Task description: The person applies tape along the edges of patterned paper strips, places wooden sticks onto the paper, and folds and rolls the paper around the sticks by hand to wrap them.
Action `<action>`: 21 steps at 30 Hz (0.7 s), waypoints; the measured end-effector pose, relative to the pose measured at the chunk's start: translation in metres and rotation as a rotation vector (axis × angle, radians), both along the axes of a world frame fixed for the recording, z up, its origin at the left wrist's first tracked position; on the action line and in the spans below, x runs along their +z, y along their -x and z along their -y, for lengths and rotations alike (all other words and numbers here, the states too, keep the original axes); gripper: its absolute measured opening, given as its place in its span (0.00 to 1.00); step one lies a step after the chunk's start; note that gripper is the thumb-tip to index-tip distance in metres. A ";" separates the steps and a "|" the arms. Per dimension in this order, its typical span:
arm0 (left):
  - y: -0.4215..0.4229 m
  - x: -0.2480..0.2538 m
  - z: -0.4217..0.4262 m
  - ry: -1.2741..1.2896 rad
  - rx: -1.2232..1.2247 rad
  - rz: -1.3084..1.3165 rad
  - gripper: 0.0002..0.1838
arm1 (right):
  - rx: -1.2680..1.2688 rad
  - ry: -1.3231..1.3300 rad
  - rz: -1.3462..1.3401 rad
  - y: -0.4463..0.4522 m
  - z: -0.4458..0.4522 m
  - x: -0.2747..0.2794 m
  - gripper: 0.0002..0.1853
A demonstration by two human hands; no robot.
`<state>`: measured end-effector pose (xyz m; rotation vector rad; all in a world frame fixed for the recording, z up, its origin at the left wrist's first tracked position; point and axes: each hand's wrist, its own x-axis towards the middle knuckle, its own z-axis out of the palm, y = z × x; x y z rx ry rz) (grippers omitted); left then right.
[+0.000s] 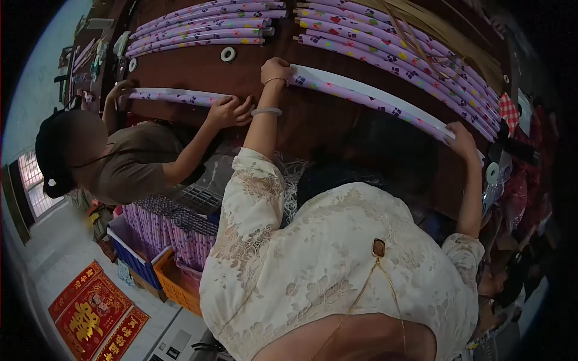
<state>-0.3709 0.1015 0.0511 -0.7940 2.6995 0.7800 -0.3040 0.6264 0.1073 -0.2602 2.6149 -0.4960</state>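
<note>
A long purple printed roll of wrapping paper [361, 97] lies slantwise along the table's near side, a strip of its white underside showing on top. At its left end, my left hand [276, 71] is closed on the paper, fingers curled. My right hand [463, 143] grips the opposite end, thumb and fingers against the paper. Just beyond, a stack of similar purple rolls [397, 57] runs parallel to it. A white ring-shaped tape roll [221, 55] rests on the table to the left of my left hand.
On the left, a co-worker [129, 159] handles a shorter-looking purple roll [180, 97] with both hands. More finished rolls [198, 27] lie at the back of the brown table [253, 78]. Below stand a blue crate [127, 256] and an orange crate [174, 283]. A tape roll [488, 173] is at right.
</note>
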 end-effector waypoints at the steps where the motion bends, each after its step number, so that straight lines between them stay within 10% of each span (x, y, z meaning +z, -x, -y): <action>1: 0.000 -0.001 0.000 -0.010 0.005 0.003 0.13 | 0.044 -0.025 -0.017 0.011 0.012 0.002 0.14; 8: -0.004 -0.011 0.001 -0.163 0.027 -0.047 0.11 | 0.218 0.584 -0.010 0.068 0.223 -0.010 0.09; 21: -0.020 -0.010 -0.010 -0.185 0.023 -0.291 0.12 | 0.132 0.500 -0.225 0.085 0.378 -0.070 0.06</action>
